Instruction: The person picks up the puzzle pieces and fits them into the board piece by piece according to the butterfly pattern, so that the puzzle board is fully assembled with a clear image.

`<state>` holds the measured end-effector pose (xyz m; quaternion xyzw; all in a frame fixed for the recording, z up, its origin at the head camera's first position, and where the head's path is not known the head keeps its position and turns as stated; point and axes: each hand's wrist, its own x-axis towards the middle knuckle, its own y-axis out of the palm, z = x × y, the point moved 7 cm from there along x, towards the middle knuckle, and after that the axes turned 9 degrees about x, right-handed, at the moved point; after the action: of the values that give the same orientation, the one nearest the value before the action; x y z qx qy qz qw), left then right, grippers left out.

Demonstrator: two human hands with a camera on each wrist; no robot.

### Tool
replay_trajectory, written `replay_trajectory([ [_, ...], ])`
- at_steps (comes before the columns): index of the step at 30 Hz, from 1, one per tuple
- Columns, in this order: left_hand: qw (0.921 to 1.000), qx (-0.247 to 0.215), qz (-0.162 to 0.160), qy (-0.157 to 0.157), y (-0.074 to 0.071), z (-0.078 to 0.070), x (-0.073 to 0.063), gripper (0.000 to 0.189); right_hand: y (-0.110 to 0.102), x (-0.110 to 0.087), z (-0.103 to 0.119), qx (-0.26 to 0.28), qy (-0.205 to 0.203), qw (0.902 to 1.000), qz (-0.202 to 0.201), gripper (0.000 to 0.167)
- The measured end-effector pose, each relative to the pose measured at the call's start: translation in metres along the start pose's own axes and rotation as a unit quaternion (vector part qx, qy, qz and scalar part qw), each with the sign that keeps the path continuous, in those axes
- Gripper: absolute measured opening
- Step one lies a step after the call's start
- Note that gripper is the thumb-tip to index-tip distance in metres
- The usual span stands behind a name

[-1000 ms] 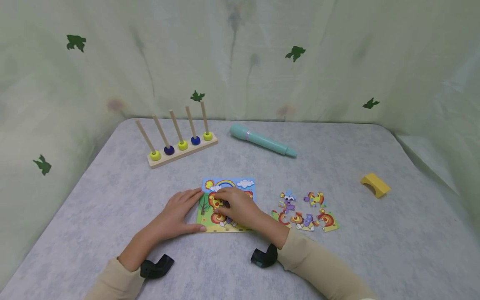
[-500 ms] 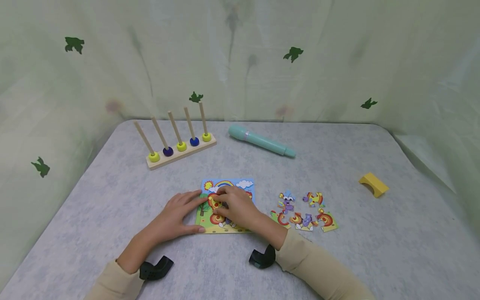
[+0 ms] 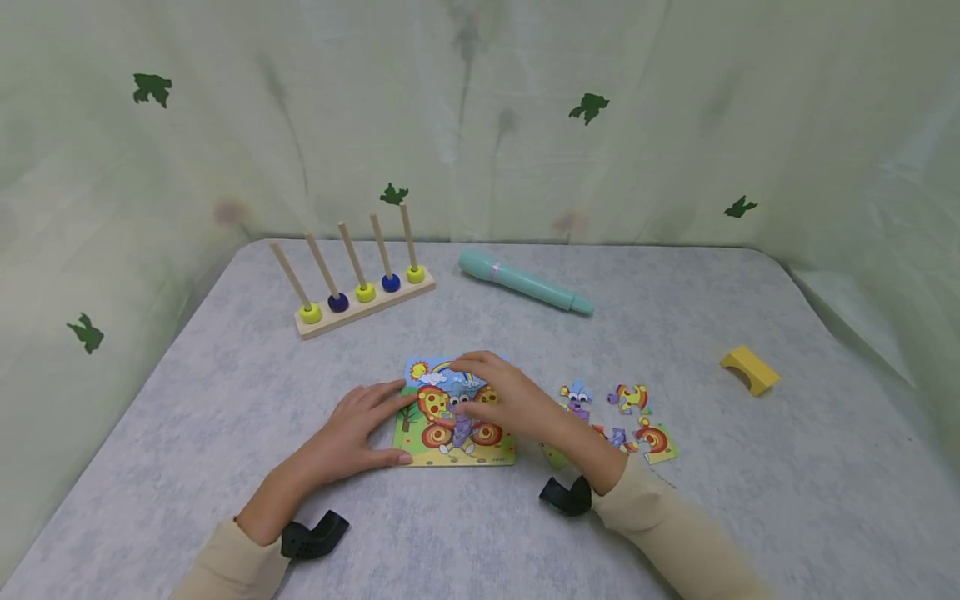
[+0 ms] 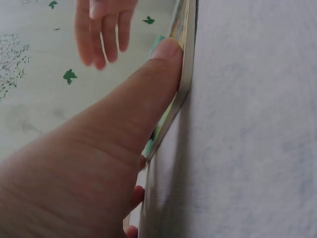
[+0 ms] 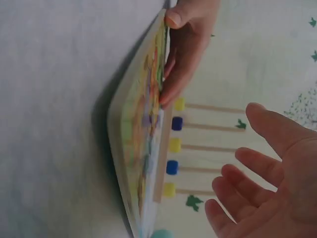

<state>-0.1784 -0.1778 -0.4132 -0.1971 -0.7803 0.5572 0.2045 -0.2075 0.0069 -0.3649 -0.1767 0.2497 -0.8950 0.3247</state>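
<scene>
A square puzzle board (image 3: 483, 456) with a butterfly, a rainbow and a sun lies flat on the table. My left hand (image 3: 352, 435) rests along its left side, thumb (image 4: 166, 54) on the near corner and straight fingers at the left edge. Above the board's right part hovers my right hand (image 3: 517, 406), fingers spread and nothing between them; the right wrist view shows it apart from the board. The board's upper right is hidden behind this hand. To the right lie several loose puzzle pieces (image 3: 660, 442), some partly covered by the right forearm.
A wooden peg stand (image 3: 367, 308) with yellow and blue beads stands at the back left. Behind the board lies a teal microphone-shaped stick (image 3: 528, 283). A yellow arch block (image 3: 751, 370) sits far right. Black wrist cameras (image 3: 315, 536) hang from both sleeves.
My right hand has lifted off the middle of the board and moved right, its fingers spreading apart. The butterfly's middle now shows. My left hand stays at the board's edge.
</scene>
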Motion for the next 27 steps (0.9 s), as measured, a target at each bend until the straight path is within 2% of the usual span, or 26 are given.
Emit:
replay_trajectory([
  [6, 1.0000, -0.001, 0.000, -0.005, 0.002, 0.002, -0.001, 0.077, -0.046, -0.028, 0.001, -0.033, -0.044, 0.9952, -0.080, 0.051],
  [12, 0.9999, -0.002, -0.016, 0.003, 0.002, 0.002, -0.001, 0.076, -0.076, -0.059, -0.014, -0.057, -0.025, 0.9912, -0.117, 0.056],
  [18, 0.9999, -0.004, -0.013, -0.001, 0.001, 0.001, -0.001, 0.076, -0.084, -0.082, -0.038, -0.065, 0.017, 0.9910, -0.116, 0.057],
  [27, 0.9999, -0.005, 0.004, -0.013, 0.001, 0.001, -0.001, 0.076, -0.077, -0.099, -0.076, -0.060, 0.090, 0.9915, -0.072, 0.060],
])
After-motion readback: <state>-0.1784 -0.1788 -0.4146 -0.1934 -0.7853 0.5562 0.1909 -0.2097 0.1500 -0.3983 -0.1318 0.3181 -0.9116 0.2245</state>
